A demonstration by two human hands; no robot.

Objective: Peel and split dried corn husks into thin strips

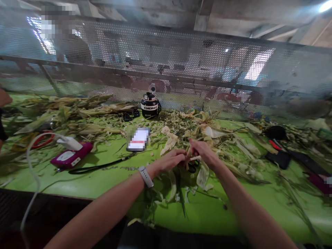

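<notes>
My left hand (pixel 176 158), with a pale watch on its wrist, is closed in a pinch over the green table. Close beside it, my right hand (pixel 203 151) is closed too, fingers bent toward the left. Between the two runs a narrow pale strip of corn husk (pixel 194 158), pinched by both hands; its ends are hidden by my fingers. Just below the hands, black loops like scissor handles (pixel 192 167) show in part. A curled husk piece (pixel 203 177) hangs under my right hand, and another leaf (pixel 172 186) lies below my left.
A phone (pixel 138 139) with a black strap lies left of my hands. Behind stands a black jar-shaped item marked ENERGY (pixel 150 106). At left, a purple power bank (pixel 71 157) has a white cable. Husk heaps (pixel 85 112) cover the back before a perforated metal screen (pixel 181 58).
</notes>
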